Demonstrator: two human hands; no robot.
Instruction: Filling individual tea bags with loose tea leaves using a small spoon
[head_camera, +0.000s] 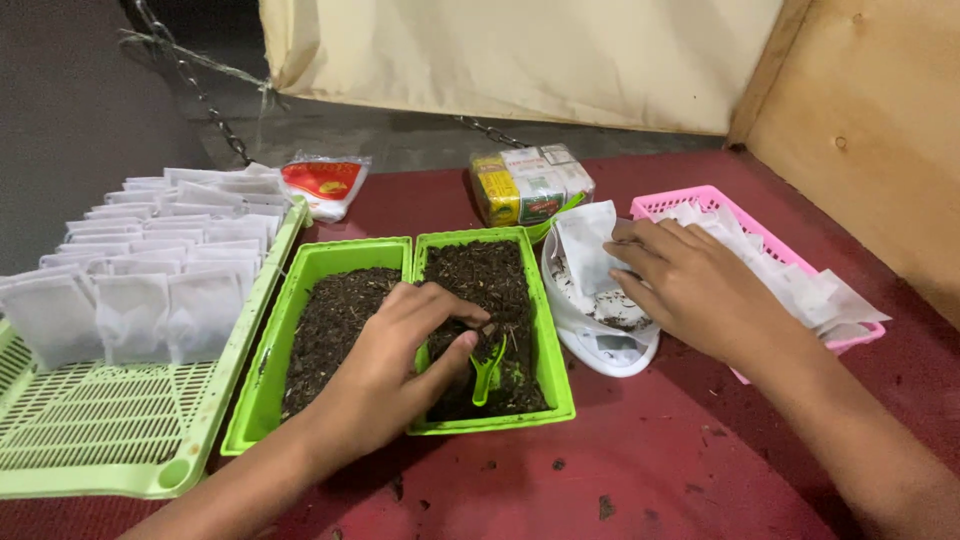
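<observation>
My left hand (400, 365) grips a small green scoop (488, 370) and digs it into dark loose tea in the right of two green trays (553, 340). The left green tray (262, 370) also holds dark tea. My right hand (690, 285) rests on an open white paper bag (585, 245) lying on a small white scale (610, 350), where some tea is scattered.
A pink basket (700, 198) of empty white bags sits at the right. A pale green slatted tray (100, 440) at the left holds rows of filled white bags. Two packets (325, 185) (530, 185) lie at the back on the red tabletop.
</observation>
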